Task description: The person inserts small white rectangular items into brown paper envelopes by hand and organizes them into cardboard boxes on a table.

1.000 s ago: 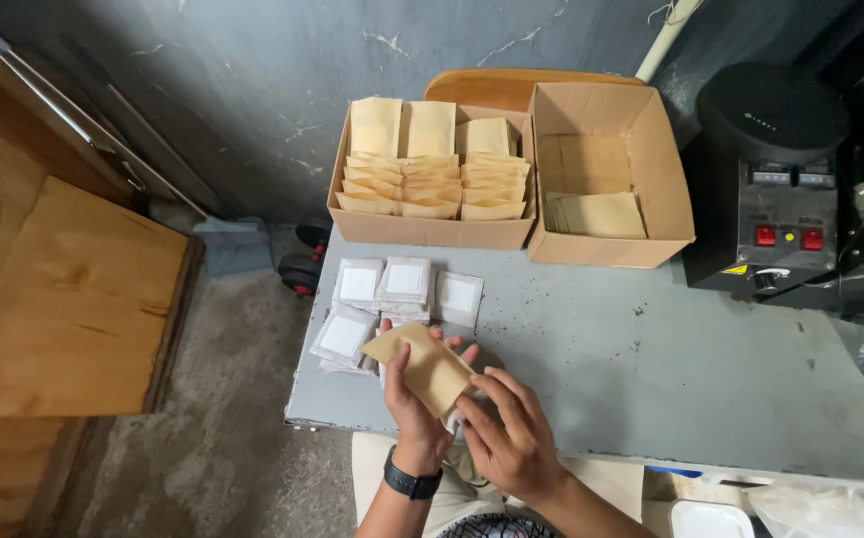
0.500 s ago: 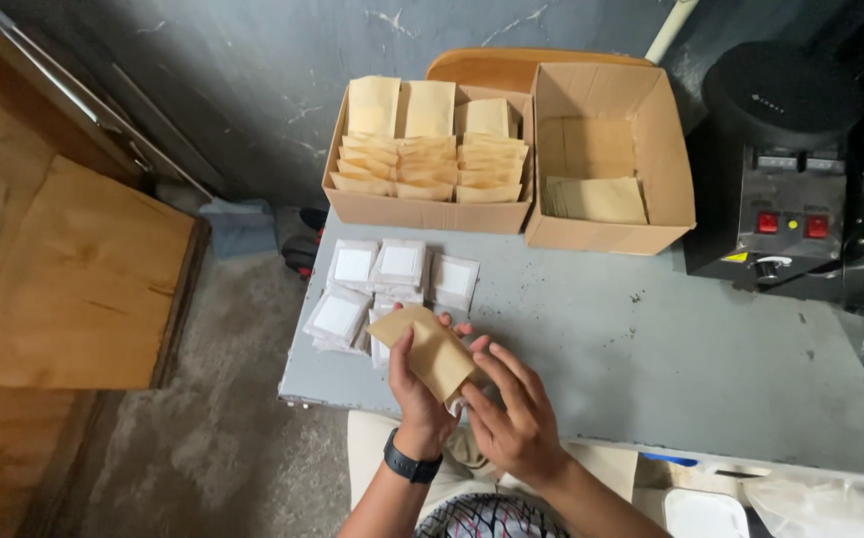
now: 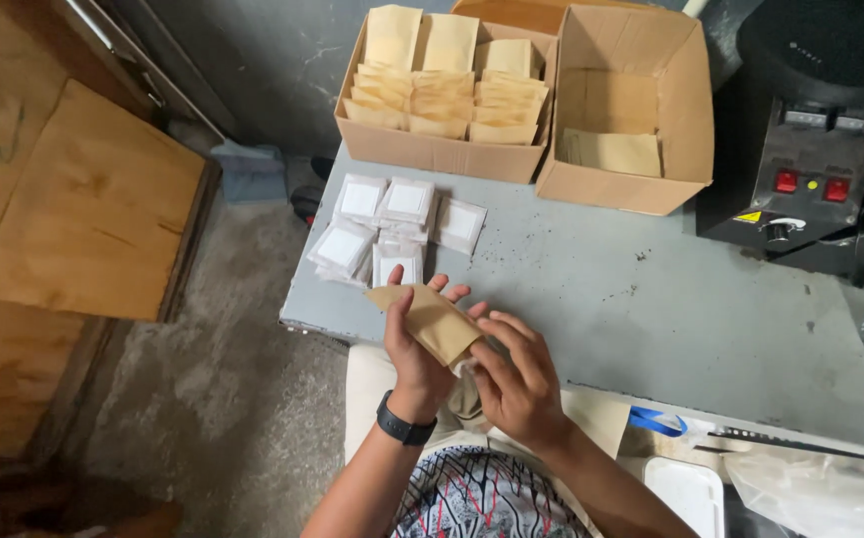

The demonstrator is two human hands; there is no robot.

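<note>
Resting in the left hand (image 3: pixel 414 344): 1 tan paper pouch (image 3: pixel 435 321). Lying ahead on the counter (image 3: pixel 631 299): white square sachets (image 3: pixel 392 221). Standing behind: 2 cardboard boxes (image 3: pixel 623 189), the left holding tan pouches (image 3: pixel 447 95). Showing on the black machine (image 3: pixel 811 169): a yellow triangular label (image 3: pixel 748 216).

The person is wearing a black watch (image 3: pixel 404 428) with a wide, smooth band on the wrist of the left hand (image 3: pixel 414 344). The right hand (image 3: pixel 517 384) is wearing nothing, no ring and no band. Both arms are showing bare, with no sleeves on them. Lower down, the person is wearing a shirt (image 3: pixel 472 498) with wavy red, black and white lines all over it.
</note>
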